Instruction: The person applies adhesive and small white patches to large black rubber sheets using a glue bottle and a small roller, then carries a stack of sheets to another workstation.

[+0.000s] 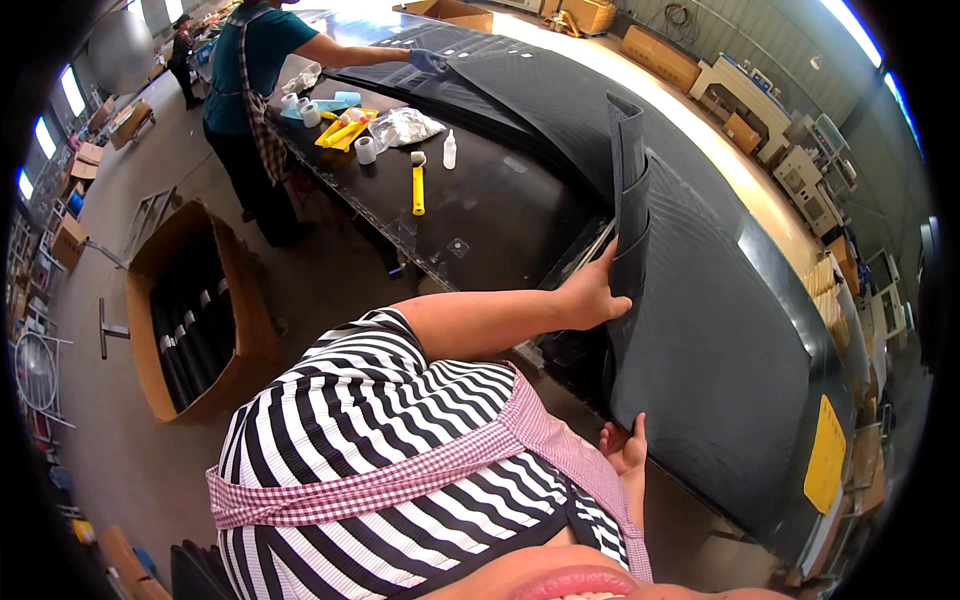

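The dark sheet (720,330) lies over the black table's (490,235) right side, one edge folded upright — the left hand (592,292) pinches that fold. The right hand (627,450) touches its near corner; whether it grips, I cannot tell. Farther left lies a yellow-handled roller (418,188) — beyond, a co-worker (245,100) reaches across.

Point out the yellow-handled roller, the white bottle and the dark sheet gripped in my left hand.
Yellow-handled roller (418,190): head view, on its handle.
White bottle (449,153): head view, on its body.
Dark sheet (631,235): head view, on its raised, folded part.
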`<state>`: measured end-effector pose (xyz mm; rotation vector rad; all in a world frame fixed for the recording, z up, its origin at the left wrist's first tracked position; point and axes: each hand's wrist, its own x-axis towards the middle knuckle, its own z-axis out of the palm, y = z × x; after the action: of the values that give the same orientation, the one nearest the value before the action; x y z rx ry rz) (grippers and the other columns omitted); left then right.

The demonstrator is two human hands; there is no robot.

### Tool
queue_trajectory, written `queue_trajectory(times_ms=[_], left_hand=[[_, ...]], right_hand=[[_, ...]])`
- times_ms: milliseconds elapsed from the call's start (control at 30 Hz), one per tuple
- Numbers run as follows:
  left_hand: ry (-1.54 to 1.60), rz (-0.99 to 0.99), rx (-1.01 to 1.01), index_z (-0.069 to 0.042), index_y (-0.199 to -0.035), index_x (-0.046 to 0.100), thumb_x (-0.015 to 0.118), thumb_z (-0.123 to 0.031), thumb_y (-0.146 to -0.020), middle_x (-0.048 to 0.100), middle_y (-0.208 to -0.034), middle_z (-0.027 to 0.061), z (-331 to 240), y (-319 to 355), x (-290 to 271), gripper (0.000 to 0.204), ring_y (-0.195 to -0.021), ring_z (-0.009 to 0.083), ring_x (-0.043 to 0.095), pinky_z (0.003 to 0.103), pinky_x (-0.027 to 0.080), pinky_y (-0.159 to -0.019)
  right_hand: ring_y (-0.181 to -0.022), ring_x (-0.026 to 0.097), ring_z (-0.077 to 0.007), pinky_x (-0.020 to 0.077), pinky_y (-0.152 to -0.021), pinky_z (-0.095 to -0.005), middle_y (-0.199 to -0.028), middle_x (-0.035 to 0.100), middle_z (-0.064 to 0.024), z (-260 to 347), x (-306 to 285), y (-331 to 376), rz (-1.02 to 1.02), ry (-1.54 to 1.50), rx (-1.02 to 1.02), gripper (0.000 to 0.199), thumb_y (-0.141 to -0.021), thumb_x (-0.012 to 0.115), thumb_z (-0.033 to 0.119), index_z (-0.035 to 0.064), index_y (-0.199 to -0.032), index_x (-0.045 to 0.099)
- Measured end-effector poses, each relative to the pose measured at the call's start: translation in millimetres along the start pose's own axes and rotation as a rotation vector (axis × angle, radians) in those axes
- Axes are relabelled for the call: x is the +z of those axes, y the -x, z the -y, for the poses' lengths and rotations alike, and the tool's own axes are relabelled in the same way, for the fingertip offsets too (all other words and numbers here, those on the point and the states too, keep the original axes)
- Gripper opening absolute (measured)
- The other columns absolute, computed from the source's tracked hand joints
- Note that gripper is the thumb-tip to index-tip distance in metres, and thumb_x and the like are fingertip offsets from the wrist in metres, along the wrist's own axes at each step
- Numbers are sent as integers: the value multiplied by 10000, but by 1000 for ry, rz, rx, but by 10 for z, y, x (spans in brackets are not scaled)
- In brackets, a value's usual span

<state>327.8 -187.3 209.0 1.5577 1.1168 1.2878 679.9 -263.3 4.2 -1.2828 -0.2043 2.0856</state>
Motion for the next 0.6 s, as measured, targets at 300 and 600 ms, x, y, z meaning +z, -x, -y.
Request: queue_trajectory(times_ms=[300,600], left_hand=[[-30,-61,10,-58,-1574,25,702,-123,-755,482,-1428,242,125,-42,-57,1065,-1298,360,492,336,388,-1076],[-14,-9,4,-63,-1574,62,709,-129,-767,508,-1411,228,99,4,18,1036,-1293,362,503,354,388,-1079]], right_hand=[[-939,660,-265,548,-803,-350,-1018,711,-128,-273,562,-83,53,-128,14,873,-829,455,819,-1,-1018,686],[-991,665,-231,557,-869,-338,-1084,710,-98,-411,431,-290,58,-410,-115,791,-868,511,733,-5,-1111,659]])
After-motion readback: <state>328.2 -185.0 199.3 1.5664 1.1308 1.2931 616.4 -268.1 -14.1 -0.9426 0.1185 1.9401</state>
